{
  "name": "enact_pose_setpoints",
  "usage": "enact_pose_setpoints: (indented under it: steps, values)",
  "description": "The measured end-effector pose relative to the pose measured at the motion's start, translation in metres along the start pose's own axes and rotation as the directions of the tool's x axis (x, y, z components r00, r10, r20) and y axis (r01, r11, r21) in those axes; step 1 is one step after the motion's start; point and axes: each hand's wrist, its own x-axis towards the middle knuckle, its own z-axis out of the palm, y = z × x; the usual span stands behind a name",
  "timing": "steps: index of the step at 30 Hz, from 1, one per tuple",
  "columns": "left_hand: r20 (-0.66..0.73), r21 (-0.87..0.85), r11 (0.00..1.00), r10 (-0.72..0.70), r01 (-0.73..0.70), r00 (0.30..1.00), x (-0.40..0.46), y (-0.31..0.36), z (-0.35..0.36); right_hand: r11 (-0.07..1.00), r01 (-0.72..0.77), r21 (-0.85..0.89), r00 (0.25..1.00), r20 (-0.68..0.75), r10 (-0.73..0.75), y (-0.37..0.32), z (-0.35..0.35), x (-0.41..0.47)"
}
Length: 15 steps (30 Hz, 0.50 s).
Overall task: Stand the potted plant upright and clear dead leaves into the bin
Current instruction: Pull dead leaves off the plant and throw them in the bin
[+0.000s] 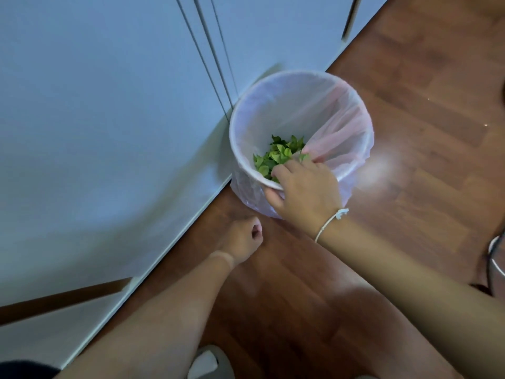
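A white cabinet point(109, 132) fills the left side of the view, its base meeting a brown wooden floor point(410, 105) along a slanting line. Just off that base the left hand point(240, 239) hangs low over the floor, its fingers point(257, 228) curled into a loose fist with nothing visible in them. Further right stands the bin point(246, 149), a round white pail lined with a thin pinkish bag point(341, 116) folded over its rim, pushed close against the cabinet. Green leaves point(276, 157) lie heaped in its bottom. The right hand point(303, 190) reaches over the near rim, thumb outside against the bag and the other fingers dipping in among the leaves; whether they pinch any leaf cannot be told. A white cord bracelet point(328, 222) circles that wrist. The potted plant does not show.
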Motion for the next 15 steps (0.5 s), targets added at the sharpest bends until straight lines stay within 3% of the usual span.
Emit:
enact_pose_setpoints:
  steps: [3,8,15]
  values:
    - [-0.061,-0.06,0.998,-0.027,0.024,0.998,-0.006,0.004,-0.029,1.0,-0.007,0.006,0.999,0.049,0.007,-0.001,-0.001,-0.001]
    - [-0.173,-0.26,0.963,-0.123,0.075,0.977,-0.03,0.029,-0.09,0.998,-0.06,-0.034,0.963,0.262,0.067,-0.004,-0.017,0.001]
    - [-0.217,-0.302,0.951,-0.139,0.069,0.966,-0.054,0.095,-0.158,0.978,-0.207,-0.001,0.876,0.444,0.186,-0.004,-0.077,-0.011]
